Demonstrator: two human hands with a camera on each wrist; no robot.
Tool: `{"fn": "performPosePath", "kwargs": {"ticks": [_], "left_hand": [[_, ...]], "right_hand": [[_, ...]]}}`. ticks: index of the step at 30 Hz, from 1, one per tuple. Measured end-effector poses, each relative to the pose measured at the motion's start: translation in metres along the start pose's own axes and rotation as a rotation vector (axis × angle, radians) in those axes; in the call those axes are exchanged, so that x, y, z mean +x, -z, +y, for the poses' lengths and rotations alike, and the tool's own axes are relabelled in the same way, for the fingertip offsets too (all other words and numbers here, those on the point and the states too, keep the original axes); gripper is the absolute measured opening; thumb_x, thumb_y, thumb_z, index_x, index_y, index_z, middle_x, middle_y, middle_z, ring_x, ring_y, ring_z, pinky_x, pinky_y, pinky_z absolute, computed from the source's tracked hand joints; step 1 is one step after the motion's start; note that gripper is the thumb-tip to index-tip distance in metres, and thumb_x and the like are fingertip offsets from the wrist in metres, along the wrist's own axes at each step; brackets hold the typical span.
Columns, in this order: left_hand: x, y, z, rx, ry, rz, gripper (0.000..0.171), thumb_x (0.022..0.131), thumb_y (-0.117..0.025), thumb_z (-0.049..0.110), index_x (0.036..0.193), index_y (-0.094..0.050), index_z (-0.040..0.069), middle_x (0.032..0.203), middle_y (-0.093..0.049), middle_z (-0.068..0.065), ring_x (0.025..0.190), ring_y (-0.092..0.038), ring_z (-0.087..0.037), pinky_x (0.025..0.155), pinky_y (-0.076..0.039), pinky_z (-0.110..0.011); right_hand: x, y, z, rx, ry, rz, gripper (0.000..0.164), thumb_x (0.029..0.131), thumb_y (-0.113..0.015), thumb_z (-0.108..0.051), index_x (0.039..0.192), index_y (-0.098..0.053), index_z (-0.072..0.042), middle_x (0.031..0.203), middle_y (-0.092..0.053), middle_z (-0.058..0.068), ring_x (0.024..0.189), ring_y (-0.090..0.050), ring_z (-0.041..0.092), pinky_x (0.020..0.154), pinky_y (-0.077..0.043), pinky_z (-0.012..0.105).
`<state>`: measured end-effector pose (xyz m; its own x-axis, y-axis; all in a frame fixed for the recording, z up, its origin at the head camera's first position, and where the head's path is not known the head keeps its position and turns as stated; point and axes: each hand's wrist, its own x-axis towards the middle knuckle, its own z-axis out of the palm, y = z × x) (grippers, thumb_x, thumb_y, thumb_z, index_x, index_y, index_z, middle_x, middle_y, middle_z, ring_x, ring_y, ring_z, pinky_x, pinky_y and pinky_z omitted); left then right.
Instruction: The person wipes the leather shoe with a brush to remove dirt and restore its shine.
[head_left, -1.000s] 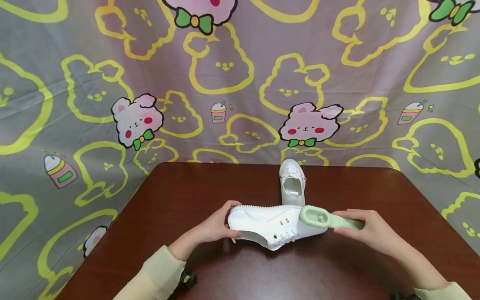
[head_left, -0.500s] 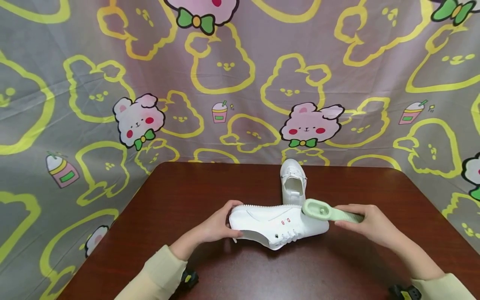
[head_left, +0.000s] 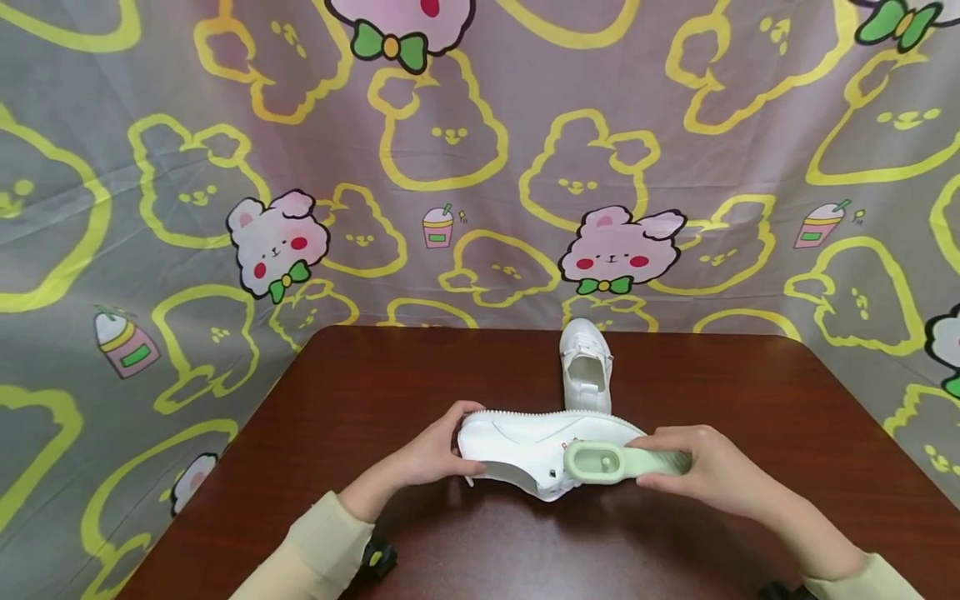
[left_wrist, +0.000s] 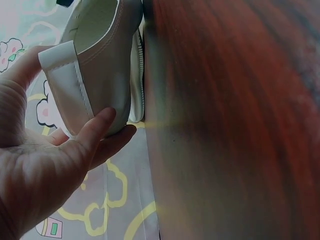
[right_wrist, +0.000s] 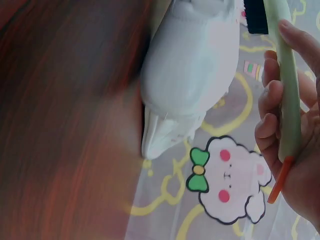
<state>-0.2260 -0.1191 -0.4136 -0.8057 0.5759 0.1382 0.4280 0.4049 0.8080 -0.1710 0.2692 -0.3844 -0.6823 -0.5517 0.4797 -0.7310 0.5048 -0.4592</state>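
A white lace-up sneaker (head_left: 517,442) lies on its side at the middle of the table, sole edge turned away. My left hand (head_left: 431,450) grips its heel, thumb and fingers on either side of the heel tab in the left wrist view. My right hand (head_left: 712,471) holds a pale green brush (head_left: 637,464) by its handle, the head over the lace area and hiding most laces and part of the red lettering. Dark bristles (right_wrist: 256,17) face the sneaker in the right wrist view; whether they touch it is unclear. An orange loop (right_wrist: 281,180) hangs from the handle's end.
A second white sneaker (head_left: 587,354) stands upright behind the held one, toe towards the back edge. The dark red-brown table (head_left: 390,367) has rounded far corners. A grey curtain (head_left: 480,183) with yellow and pink cartoon figures hangs behind and beside it.
The brush rose slightly along the sole edge near the toe, then moved left and nearer to me, onto the lace area. My left hand and the sneaker stay in place.
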Motion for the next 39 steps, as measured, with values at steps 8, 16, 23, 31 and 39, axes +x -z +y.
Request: {"fn": "performPosePath", "kwargs": {"ticks": [8,16,23,31,39], "left_hand": [[0.000,0.001,0.001,0.016,0.010,-0.006,0.072,0.077,-0.082,0.015,0.133,-0.039,0.008,0.125,-0.051,-0.008,0.107,-0.050,-0.022,0.086,-0.043,-0.029],[-0.001,0.001,0.000,-0.001,0.018,-0.010,0.073,0.077,-0.082,0.015,0.134,-0.038,0.007,0.124,-0.051,-0.007,0.106,-0.050,-0.021,0.083,-0.044,-0.028],[0.000,0.000,0.000,-0.003,-0.004,-0.013,0.073,0.076,-0.082,0.014,0.134,-0.038,0.008,0.122,-0.051,-0.008,0.103,-0.051,-0.021,0.080,-0.046,-0.027],[-0.001,0.001,0.002,-0.002,0.007,-0.014,0.073,0.078,-0.082,0.015,0.135,-0.037,0.006,0.124,-0.050,-0.011,0.104,-0.050,-0.022,0.080,-0.046,-0.027],[-0.003,0.000,0.004,-0.016,-0.001,-0.017,0.072,0.078,-0.082,0.013,0.135,-0.037,0.006,0.126,-0.050,-0.012,0.105,-0.050,-0.023,0.081,-0.046,-0.029]], "right_hand": [[0.001,0.007,0.007,-0.064,-0.084,-0.030,0.032,0.076,-0.084,-0.025,0.106,-0.074,-0.026,0.086,-0.063,-0.020,0.071,-0.054,0.001,0.061,-0.043,0.018],[-0.007,0.026,0.022,-0.157,-0.293,0.099,0.032,0.076,-0.084,-0.028,0.106,-0.075,-0.018,0.091,-0.069,-0.010,0.074,-0.057,0.004,0.062,-0.045,0.023],[-0.004,0.022,0.014,-0.111,-0.254,0.135,0.032,0.077,-0.084,-0.023,0.107,-0.074,-0.021,0.091,-0.068,-0.012,0.074,-0.057,0.005,0.062,-0.044,0.019],[0.006,-0.001,-0.003,-0.070,-0.033,-0.033,0.031,0.078,-0.083,-0.028,0.107,-0.073,-0.027,0.086,-0.062,-0.021,0.073,-0.054,0.000,0.064,-0.043,0.018],[-0.001,0.008,0.013,-0.115,-0.174,0.032,0.029,0.078,-0.082,-0.028,0.106,-0.074,-0.024,0.088,-0.065,-0.018,0.074,-0.055,0.002,0.063,-0.045,0.023]]}}
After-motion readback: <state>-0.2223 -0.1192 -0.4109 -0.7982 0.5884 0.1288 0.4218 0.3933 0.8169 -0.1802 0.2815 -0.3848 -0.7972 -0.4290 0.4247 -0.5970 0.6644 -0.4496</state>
